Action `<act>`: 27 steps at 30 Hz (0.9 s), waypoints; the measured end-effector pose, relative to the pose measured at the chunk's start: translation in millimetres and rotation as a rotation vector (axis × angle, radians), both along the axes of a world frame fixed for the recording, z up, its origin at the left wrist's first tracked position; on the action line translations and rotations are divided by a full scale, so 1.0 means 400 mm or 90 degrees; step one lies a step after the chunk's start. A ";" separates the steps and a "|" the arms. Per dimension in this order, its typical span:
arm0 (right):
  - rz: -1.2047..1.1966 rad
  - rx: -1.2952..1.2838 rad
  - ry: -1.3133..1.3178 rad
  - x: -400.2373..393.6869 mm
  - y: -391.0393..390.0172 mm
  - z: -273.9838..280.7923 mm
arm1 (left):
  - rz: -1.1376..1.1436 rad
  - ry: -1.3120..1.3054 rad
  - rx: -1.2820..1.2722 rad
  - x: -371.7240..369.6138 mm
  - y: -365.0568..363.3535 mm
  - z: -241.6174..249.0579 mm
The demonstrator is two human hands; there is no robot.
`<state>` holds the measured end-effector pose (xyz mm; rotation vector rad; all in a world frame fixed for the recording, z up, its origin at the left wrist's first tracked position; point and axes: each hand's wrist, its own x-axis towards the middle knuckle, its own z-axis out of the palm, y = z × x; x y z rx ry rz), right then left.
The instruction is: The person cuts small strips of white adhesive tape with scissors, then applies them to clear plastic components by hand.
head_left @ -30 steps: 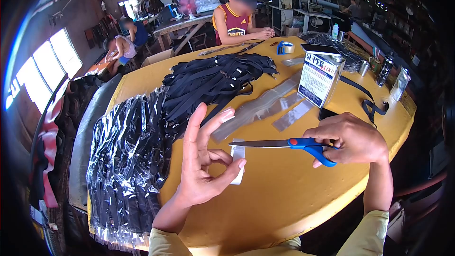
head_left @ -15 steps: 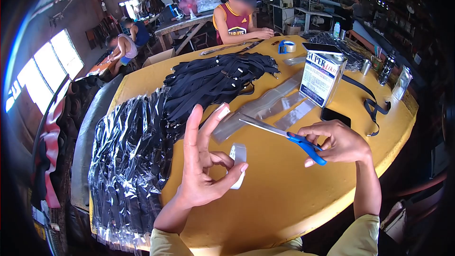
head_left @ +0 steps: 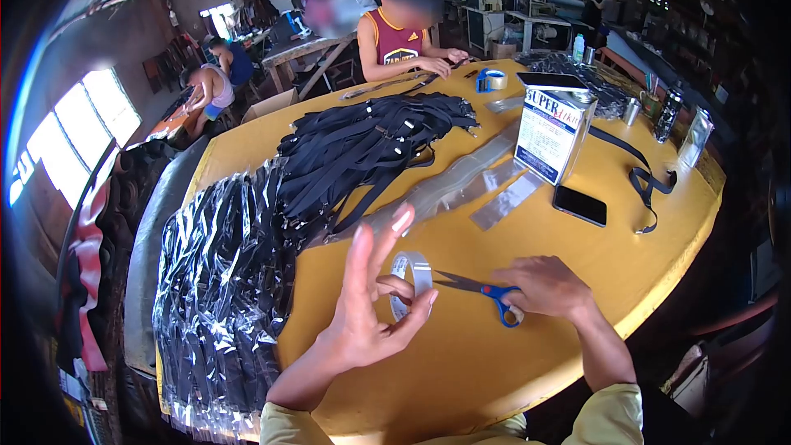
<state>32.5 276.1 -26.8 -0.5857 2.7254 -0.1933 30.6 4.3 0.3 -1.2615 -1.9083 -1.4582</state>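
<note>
My left hand (head_left: 368,313) pinches a roll of clear tape (head_left: 422,274) between thumb and a bent finger, the other fingers raised. Facing it, my right hand (head_left: 550,284) grips blue-handled scissors (head_left: 499,301) by the loops. Their dark blades point left, tips close beside the tape roll, over the yellow table (head_left: 461,379). Left of my left hand lie black straps packed in clear plastic sleeves (head_left: 222,297). Beyond the hands, a heap of loose black straps (head_left: 371,144) and flat clear plastic sleeves (head_left: 508,202) rest on the table.
A labelled metal can (head_left: 550,136) stands at right centre with a dark flat object (head_left: 552,81) on top. Near it lie a phone (head_left: 580,205) and a black strap (head_left: 645,185). A tape dispenser (head_left: 492,81) sits farther back. A person (head_left: 401,41) works across the table.
My right hand has lowered and moved left, bringing the scissors' tips from above the tape roll to beside it. The roll has turned to show more of its opening.
</note>
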 end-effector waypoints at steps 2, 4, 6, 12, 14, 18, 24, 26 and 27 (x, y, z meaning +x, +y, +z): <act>-0.030 -0.532 0.178 0.012 -0.046 0.031 | -0.006 0.028 -0.037 -0.005 0.006 -0.014; -0.096 -0.859 0.148 0.031 -0.112 0.057 | -0.028 0.031 -0.046 -0.007 0.015 -0.024; -0.123 -1.010 0.127 0.032 -0.178 0.077 | 0.013 0.076 -0.058 -0.009 0.026 -0.039; -0.101 -1.191 0.119 0.013 -0.249 0.075 | 0.086 0.163 -0.093 -0.009 0.033 -0.047; -0.115 -1.223 0.113 0.014 -0.242 0.064 | 0.085 0.172 -0.093 -0.013 0.032 -0.043; -0.126 -1.215 0.118 0.026 -0.230 0.061 | 0.074 0.178 -0.097 -0.022 0.034 -0.052; -0.147 -1.104 0.291 0.046 -0.193 0.048 | 0.152 0.092 -0.179 -0.015 0.036 -0.029; -0.192 -1.075 0.315 0.066 -0.156 0.037 | 0.101 0.069 -0.111 -0.036 0.021 -0.058; -0.219 -1.057 0.333 0.077 -0.129 0.024 | 0.109 0.076 -0.082 -0.038 0.023 -0.054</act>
